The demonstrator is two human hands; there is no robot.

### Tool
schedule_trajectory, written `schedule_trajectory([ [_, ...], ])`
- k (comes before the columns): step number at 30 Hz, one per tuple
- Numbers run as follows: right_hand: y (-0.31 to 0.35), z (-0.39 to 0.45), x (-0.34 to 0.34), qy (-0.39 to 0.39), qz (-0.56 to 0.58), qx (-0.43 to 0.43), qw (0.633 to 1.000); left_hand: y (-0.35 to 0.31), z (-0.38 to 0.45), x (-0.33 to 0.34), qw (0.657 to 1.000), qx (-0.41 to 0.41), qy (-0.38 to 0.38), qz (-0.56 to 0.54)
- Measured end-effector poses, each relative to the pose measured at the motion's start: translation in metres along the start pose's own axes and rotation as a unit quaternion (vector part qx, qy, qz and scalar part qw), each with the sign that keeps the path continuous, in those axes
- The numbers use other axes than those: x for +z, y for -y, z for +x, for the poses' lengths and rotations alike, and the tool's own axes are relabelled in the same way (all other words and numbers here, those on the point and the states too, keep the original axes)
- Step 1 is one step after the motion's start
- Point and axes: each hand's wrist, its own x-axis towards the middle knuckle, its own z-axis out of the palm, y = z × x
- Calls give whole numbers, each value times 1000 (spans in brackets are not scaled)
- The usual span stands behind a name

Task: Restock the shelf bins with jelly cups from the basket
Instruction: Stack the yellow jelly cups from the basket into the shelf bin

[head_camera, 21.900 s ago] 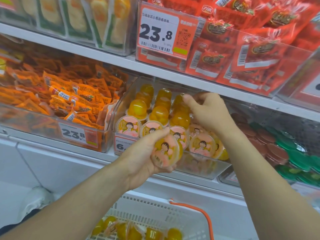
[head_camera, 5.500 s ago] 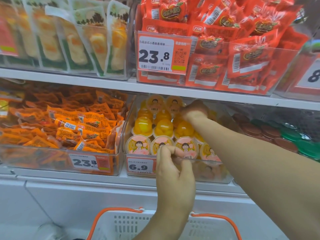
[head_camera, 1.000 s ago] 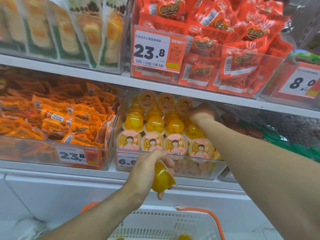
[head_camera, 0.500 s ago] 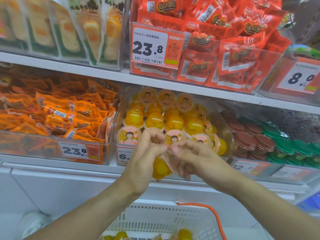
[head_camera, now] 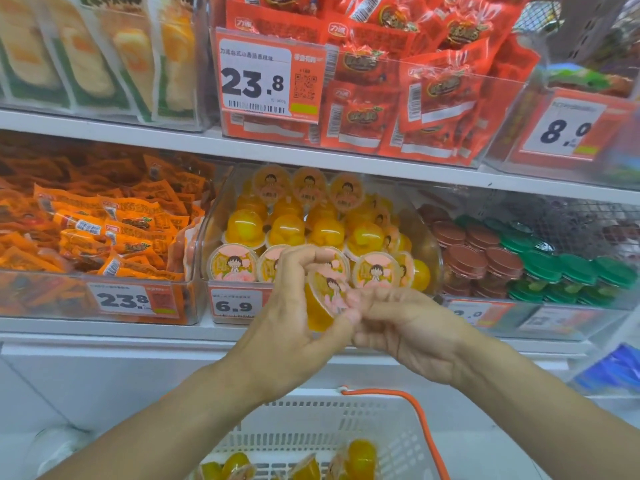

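Store shelving fills the view, and the landmark is the clear jelly bin (head_camera: 207,251) on the middle shelf, wearing a 6.9 price tag (head_camera: 233,305) on its front wall. It is packed with yellow jelly cups, cartoon lids facing out along the front row. Right in front of that bin, just beside the tag, the left hand (head_camera: 294,327) wraps its fingers around one jelly cup (head_camera: 323,299), lid tilted toward the camera, yellow jelly showing below. The right hand (head_camera: 412,327) meets it from the other side, fingertips curled onto the cup's lid edge, so both hands are clamped on the same cup. Below the bin, at the bottom edge of the view, sits the white basket (head_camera: 311,420) with its orange handle (head_camera: 420,424), several more yellow cups lying inside. Left of the bin, orange snack packets (head_camera: 104,223) fill a neighbouring bin; right of it, brown and green lidded tubs (head_camera: 519,258). Above it, red packets (head_camera: 415,84) behind a 23.8 tag.
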Motion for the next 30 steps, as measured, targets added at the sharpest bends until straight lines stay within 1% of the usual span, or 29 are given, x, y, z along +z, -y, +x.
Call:
schedule_trajectory([
  [2,4,2,-6,-58,4,-67,996,4,0,1,997,39,8,70],
  [4,12,3,-14,-138,-46,-156,977,11,0,1,985,54,8,163],
  [6,26,9,-24,-233,-128,-236,935,17,1,-2,974,37,1,224],
  [7,35,16,-31,-278,-172,-258,909,20,2,-3,969,28,2,245],
  [10,54,46,-57,-389,-277,-259,839,28,3,-2,941,24,41,336],
  [12,62,69,-70,-434,-339,-245,798,32,3,0,912,26,71,402],
  [14,71,90,-79,-466,-369,-233,770,34,3,1,896,25,80,436],
  [16,83,110,-83,-490,-396,-190,753,34,4,3,892,27,79,445],
  [17,89,119,-85,-486,-437,-159,740,34,4,3,891,29,78,447],
  [19,97,133,-88,-465,-545,-123,687,34,4,4,889,34,78,449],
  [20,100,137,-87,-462,-577,-117,663,33,4,4,888,36,77,452],
  [23,104,148,-90,-454,-632,-111,618,32,4,2,887,33,68,456],
  [27,104,155,-93,-459,-632,-88,618,32,5,-1,896,23,61,440],
  [30,107,155,-94,-457,-610,-84,642,32,6,-1,898,18,63,434],
])
